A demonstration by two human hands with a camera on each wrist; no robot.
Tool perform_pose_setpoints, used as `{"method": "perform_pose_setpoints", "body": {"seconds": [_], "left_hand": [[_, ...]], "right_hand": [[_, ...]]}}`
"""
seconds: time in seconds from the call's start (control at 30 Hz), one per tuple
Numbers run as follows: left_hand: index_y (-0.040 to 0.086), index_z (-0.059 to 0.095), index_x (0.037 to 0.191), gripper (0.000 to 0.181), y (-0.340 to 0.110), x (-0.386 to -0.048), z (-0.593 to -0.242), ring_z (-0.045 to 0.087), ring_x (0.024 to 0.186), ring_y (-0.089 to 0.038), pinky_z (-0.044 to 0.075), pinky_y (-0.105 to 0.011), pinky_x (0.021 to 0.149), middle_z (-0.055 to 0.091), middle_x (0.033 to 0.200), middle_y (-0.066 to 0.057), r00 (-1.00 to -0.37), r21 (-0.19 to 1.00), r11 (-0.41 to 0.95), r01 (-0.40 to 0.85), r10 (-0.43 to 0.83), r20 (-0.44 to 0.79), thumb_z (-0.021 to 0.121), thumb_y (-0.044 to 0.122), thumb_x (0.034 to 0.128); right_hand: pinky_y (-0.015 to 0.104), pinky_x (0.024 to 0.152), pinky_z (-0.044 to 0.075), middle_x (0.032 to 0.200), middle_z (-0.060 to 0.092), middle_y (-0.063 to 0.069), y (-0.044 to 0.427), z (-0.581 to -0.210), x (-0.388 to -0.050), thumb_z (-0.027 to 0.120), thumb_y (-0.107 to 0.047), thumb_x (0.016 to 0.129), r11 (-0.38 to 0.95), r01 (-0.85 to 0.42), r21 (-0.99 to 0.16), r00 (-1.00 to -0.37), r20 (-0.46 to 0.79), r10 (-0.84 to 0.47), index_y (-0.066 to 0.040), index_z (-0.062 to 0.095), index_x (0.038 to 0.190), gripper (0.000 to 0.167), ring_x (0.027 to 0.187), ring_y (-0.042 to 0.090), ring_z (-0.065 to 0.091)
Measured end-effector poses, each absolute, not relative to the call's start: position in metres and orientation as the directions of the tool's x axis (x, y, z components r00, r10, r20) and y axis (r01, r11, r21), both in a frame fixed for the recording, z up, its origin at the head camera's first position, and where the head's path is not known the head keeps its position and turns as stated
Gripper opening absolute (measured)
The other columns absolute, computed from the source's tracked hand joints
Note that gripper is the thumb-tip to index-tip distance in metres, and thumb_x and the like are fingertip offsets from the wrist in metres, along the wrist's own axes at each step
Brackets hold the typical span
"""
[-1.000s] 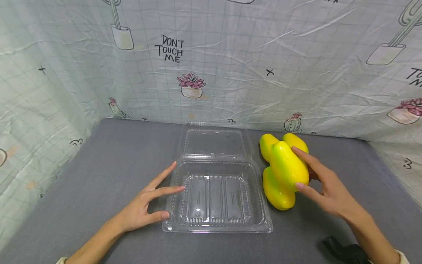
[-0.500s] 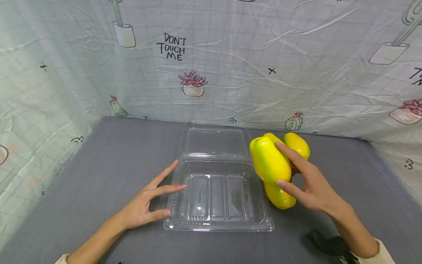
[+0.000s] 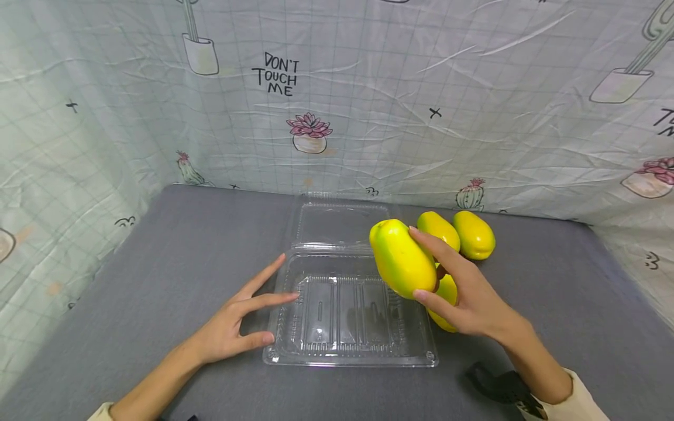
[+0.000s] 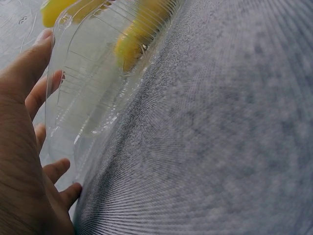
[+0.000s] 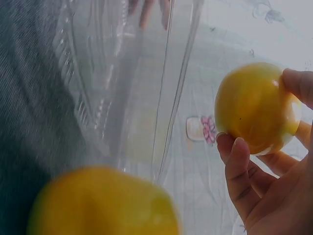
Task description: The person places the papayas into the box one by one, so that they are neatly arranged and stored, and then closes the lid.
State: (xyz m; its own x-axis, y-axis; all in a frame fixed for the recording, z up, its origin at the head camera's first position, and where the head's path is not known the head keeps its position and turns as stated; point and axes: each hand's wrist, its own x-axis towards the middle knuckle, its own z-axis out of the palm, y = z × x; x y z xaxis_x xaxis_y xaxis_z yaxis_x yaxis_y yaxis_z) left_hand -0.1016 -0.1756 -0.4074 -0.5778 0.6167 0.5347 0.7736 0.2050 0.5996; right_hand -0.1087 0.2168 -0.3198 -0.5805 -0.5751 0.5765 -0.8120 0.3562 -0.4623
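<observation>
A clear plastic container lies on the grey cloth with its lid folded back behind it. My left hand rests at its left rim, fingers spread; the left wrist view has the thumb and fingers of that hand along the clear wall. In my right hand a yellow-green mango-like fruit is held up over the container's back right part. The right wrist view shows the fruit pinched between the thumb and fingertips of this hand.
Right of the container lie three more yellow fruits: one and another at the back, and a third partly behind my right hand. A black object is beside my right wrist. Patterned cloth hangs behind the table.
My right hand has carried the fruit leftward, from above the other fruits to over the container, uncovering the back fruits. My left hand has stayed at the left rim.
</observation>
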Motion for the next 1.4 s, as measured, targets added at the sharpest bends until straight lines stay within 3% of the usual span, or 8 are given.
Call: {"method": "perform_pose_setpoints", "body": {"seconds": [0.2,0.37,0.57,1.0,1.4], "left_hand": [[0.013,0.056,0.134,0.059,-0.175,-0.102,-0.407,0.016,0.140,-0.043,0.022,-0.059,0.104,0.016,0.154,-0.027,-0.576,0.604,0.197,0.772,0.618,0.535,0.058,0.052,0.0905],[0.014,0.057,0.134,0.058,-0.176,-0.102,-0.406,0.017,0.140,-0.042,0.024,-0.063,0.101,0.015,0.154,-0.026,-0.580,0.610,0.199,0.767,0.620,0.528,0.060,0.051,0.0900],[0.014,0.057,0.134,0.058,-0.175,-0.102,-0.404,0.016,0.141,-0.042,0.024,-0.073,0.093,0.014,0.155,-0.025,-0.587,0.618,0.203,0.760,0.622,0.518,0.059,0.052,0.0898],[0.015,0.057,0.134,0.056,-0.175,-0.101,-0.402,0.015,0.141,-0.041,0.024,-0.075,0.091,0.014,0.155,-0.025,-0.596,0.632,0.202,0.748,0.623,0.507,0.061,0.049,0.0895],[0.015,0.057,0.134,0.056,-0.175,-0.100,-0.401,0.015,0.141,-0.041,0.023,-0.075,0.091,0.014,0.155,-0.024,-0.600,0.631,0.211,0.746,0.622,0.502,0.059,0.050,0.0901]], "right_hand": [[0.023,0.072,0.043,0.145,0.041,0.015,0.200,-0.318,-0.109,0.067,-0.029,0.089,0.316,-0.828,-0.463,-0.553,0.580,-0.599,0.003,0.032,0.145,0.073,0.101,0.016,0.050],[0.026,0.075,0.047,0.147,0.038,0.014,0.185,-0.314,-0.108,0.069,-0.020,0.085,0.305,-0.823,-0.480,-0.553,0.553,-0.623,0.000,0.031,0.147,0.075,0.111,0.020,0.051],[0.026,0.068,0.050,0.148,0.037,0.011,0.171,-0.313,-0.110,0.070,-0.016,0.083,0.334,-0.799,-0.500,-0.579,0.489,-0.653,-0.006,0.028,0.149,0.078,0.097,0.015,0.054],[0.025,0.067,0.050,0.151,0.033,0.008,0.150,-0.320,-0.118,0.059,-0.041,0.094,0.337,-0.812,-0.477,-0.560,0.472,-0.681,-0.012,0.026,0.151,0.072,0.085,0.009,0.055],[0.023,0.068,0.052,0.152,0.030,0.007,0.134,-0.335,-0.119,0.072,-0.021,0.087,0.351,-0.804,-0.480,-0.564,0.431,-0.704,-0.015,0.023,0.152,0.081,0.094,0.015,0.056]]}}
